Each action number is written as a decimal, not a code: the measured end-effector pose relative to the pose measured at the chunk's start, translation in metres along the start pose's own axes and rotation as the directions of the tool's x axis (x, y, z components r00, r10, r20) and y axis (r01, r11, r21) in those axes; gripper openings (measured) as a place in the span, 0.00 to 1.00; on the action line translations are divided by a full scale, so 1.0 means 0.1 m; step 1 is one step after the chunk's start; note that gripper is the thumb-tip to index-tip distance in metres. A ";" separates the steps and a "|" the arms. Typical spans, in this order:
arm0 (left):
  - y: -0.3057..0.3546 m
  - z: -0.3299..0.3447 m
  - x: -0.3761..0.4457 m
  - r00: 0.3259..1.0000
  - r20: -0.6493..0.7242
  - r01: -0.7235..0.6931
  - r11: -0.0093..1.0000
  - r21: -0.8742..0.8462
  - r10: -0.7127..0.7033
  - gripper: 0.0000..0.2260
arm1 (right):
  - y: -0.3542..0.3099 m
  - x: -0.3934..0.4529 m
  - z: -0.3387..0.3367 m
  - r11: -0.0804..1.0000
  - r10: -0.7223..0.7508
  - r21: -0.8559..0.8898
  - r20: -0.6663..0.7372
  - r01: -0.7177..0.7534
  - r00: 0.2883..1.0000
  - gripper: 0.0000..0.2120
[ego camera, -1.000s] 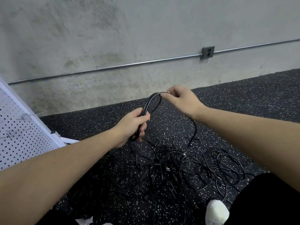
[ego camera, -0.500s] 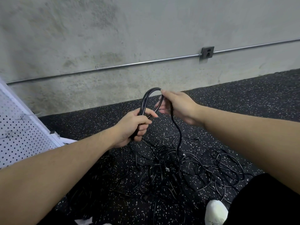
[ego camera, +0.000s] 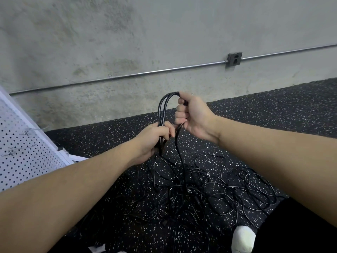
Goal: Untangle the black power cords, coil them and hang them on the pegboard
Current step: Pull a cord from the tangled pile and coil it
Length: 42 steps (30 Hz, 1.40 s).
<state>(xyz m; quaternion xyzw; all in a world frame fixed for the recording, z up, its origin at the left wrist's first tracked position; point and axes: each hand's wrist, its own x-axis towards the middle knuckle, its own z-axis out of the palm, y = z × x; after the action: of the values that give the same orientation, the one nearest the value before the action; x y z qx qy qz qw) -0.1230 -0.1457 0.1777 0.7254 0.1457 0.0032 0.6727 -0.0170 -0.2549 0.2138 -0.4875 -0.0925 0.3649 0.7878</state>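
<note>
I see my left hand (ego camera: 152,141) gripping a glossy black cord loop (ego camera: 162,108); my right hand (ego camera: 194,115), at one o'clock, curls round its arch above the tangled pile (ego camera: 209,190) on speckled rubber.

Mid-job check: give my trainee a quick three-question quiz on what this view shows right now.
1. True or false: the left hand grips the looped black power cord.
2. Where does the white perforated pegboard stand? A: left B: right
3. Fill in: the tangled pile of black cords lies on the speckled ____.

Key: 1 true; 2 A; 3 floor. The right hand holds the loop's top.
</note>
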 end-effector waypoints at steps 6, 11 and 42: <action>0.09 0.01 -0.04 0.973 0.214 0.160 0.927 -0.338 -0.090 0.14 | -0.02 0.03 0.02 1.000 -0.009 0.017 -0.034 0.010 0.999 0.16; 0.01 0.00 -0.02 0.987 0.154 0.085 0.965 -0.250 -0.047 0.12 | 0.00 0.00 -0.06 0.969 0.036 -0.245 0.005 -0.034 0.999 0.17; -0.08 -0.26 -0.02 0.921 -0.388 0.047 0.997 0.064 -0.018 0.18 | 0.02 -0.14 -0.60 0.057 -0.031 -0.967 0.245 0.247 0.969 0.24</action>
<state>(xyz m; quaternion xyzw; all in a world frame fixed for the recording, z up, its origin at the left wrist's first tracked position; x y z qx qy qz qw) -0.1321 -0.1206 0.1726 0.7317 0.2877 0.1301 0.6041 0.0019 -0.3062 0.1847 -0.8501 -0.4243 0.1639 0.2655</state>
